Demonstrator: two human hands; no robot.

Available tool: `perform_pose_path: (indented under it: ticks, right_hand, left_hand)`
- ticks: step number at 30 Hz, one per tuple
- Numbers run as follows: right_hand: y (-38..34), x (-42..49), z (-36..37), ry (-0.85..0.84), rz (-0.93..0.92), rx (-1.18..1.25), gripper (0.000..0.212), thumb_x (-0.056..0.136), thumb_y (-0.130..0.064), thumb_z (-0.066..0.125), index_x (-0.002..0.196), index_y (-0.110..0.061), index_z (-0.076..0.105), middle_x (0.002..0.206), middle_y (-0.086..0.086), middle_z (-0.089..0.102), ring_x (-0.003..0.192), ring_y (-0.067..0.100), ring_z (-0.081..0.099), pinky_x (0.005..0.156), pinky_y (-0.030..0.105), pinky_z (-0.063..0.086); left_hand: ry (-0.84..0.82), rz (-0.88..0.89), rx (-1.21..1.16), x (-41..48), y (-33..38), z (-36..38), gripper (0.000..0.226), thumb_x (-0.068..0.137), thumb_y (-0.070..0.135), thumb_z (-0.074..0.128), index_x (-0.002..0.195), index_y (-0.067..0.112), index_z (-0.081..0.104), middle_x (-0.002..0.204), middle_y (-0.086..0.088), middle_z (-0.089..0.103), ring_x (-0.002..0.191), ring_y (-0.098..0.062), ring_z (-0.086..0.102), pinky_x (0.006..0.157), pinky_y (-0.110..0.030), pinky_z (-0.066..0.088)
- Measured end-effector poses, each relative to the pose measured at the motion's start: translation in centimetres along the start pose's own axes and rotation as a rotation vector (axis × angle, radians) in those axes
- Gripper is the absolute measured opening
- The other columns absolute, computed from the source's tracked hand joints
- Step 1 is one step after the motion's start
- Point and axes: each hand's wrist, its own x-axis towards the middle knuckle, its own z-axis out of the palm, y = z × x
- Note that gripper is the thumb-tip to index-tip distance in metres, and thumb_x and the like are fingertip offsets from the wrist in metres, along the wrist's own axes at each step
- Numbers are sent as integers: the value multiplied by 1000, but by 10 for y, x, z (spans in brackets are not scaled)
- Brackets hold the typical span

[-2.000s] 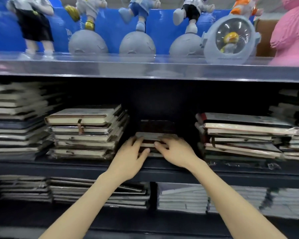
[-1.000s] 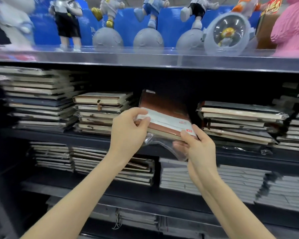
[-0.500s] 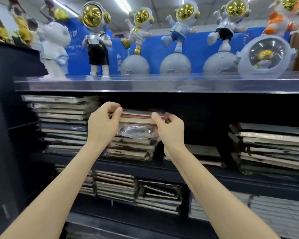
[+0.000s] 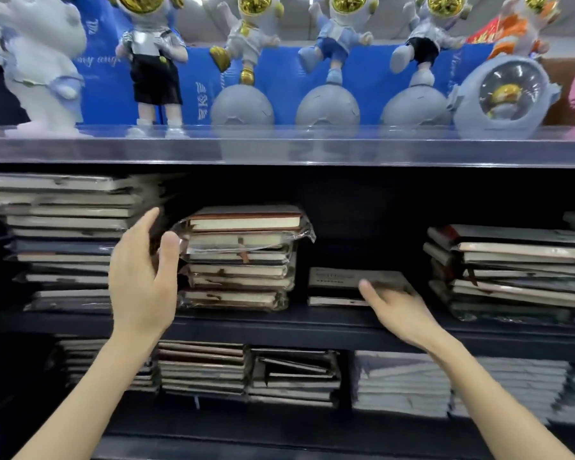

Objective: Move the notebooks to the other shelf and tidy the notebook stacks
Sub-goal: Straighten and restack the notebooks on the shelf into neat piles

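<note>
Left hand [image 4: 143,287] hovers at the left flank of the middle stack [image 4: 243,260], fingers spread and relaxed, thumb just beside the crinkled wrap [image 4: 299,235], gripping nothing. It looks placed there to square the stack's edge, or to steady it if it leans.

That stack needs the care. A brown notebook [image 4: 246,220] lies flat on top, its page edge facing out, and loose wrap bulges from under it on both sides, so the top layers probably slide easily.

Over to the right hand [image 4: 402,310]. It reaches low to the short pile [image 4: 339,287], just two or so notebooks flat on the shelf [image 4: 279,323] between the middle stack and the right stack [image 4: 512,270]. The thumb tip touches the pile's front edge. The fingers blur over the cover, so whether it pinches or only rests there cannot be told. The likely aim is to lift these next and clear the gap.

The tall left stack [image 4: 63,234] sits just behind the left hand. More notebooks fill the lower shelf [image 4: 203,366], and figurines [image 4: 243,61] line the top.

Plenty left to tidy, and the right stack fans out unevenly.
</note>
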Motion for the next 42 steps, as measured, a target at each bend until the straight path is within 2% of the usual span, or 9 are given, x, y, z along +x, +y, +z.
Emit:
perform_pose_path:
  ticks: [3, 9, 17, 21, 24, 29, 34, 38, 42]
  right_hand:
    - [2, -10, 0, 49, -82, -93, 65, 94, -56, 6, 128, -29, 55, 133, -4, 58, 128, 18, 45, 107, 38, 27]
    - [11, -64, -6, 180, -265, -115, 81, 64, -82, 20, 118, -39, 63, 113, -31, 54, 114, 5, 45, 99, 33, 26]
    - [41, -57, -12, 236, 226, -9, 72, 88, -64, 41, 142, -16, 39, 135, 18, 43, 121, 36, 46, 93, 40, 42]
    - [48, -69, -4, 277, 239, 395, 76, 85, -55, 55, 144, -13, 36, 131, 18, 51, 106, 37, 59, 93, 42, 48]
    - [50, -78, -5, 322, 187, 631, 63, 86, -35, 65, 140, -13, 43, 115, 10, 58, 76, 26, 65, 68, 37, 55]
    - [62, -106, -8, 164, 152, 905, 58, 85, -17, 69, 138, -16, 45, 100, 2, 55, 44, 7, 54, 42, 23, 40]
    - [70, -111, -26, 28, 95, 919, 58, 84, -14, 71, 137, -12, 48, 88, 8, 51, 48, 16, 56, 44, 19, 45]
    - [75, -112, -37, 122, -56, 411, 57, 83, -49, 62, 136, -29, 48, 74, -2, 62, 64, 9, 63, 63, 27, 54]
    - [62, -115, -35, -120, 112, 737, 90, 79, -56, 61, 151, -33, 12, 134, 7, 55, 106, 22, 63, 73, 22, 56]
  left_hand:
    - [177, 200, 42, -23, 16, -1, 42, 95, 28, 41, 117, -5, 54, 102, -20, 61, 93, -30, 54, 87, -34, 39]
    - [27, 421, 72, -66, 31, 24, 33, 89, 24, 48, 103, -3, 59, 85, -15, 62, 80, -25, 53, 78, -25, 36]
    - [-444, 78, 145, -91, 69, 70, 57, 93, 56, 28, 123, 16, 55, 82, 5, 54, 72, -14, 50, 62, -26, 35]
    - [-600, -164, 208, -103, 90, 89, 59, 92, 57, 32, 139, 20, 37, 104, -8, 60, 93, -23, 57, 77, -33, 42]
    - [-663, -349, 136, -108, 99, 92, 63, 92, 53, 42, 142, 16, 31, 113, -11, 60, 94, -25, 58, 83, -34, 45]
    - [-646, -882, -416, -109, 108, 88, 49, 89, 25, 62, 132, 6, 45, 121, -7, 59, 94, -20, 64, 74, -36, 58]
    - [-649, -1051, -657, -110, 124, 77, 26, 89, 0, 56, 114, 1, 62, 102, -12, 71, 88, -23, 67, 55, -28, 55]
    - [-607, -1035, -662, -110, 130, 45, 26, 88, -4, 52, 106, 5, 68, 102, -14, 72, 89, -26, 68, 59, -32, 57]
    - [-628, -977, -725, -120, 132, 13, 30, 89, -4, 48, 106, 10, 68, 100, -11, 73, 86, -22, 69, 67, -32, 56]
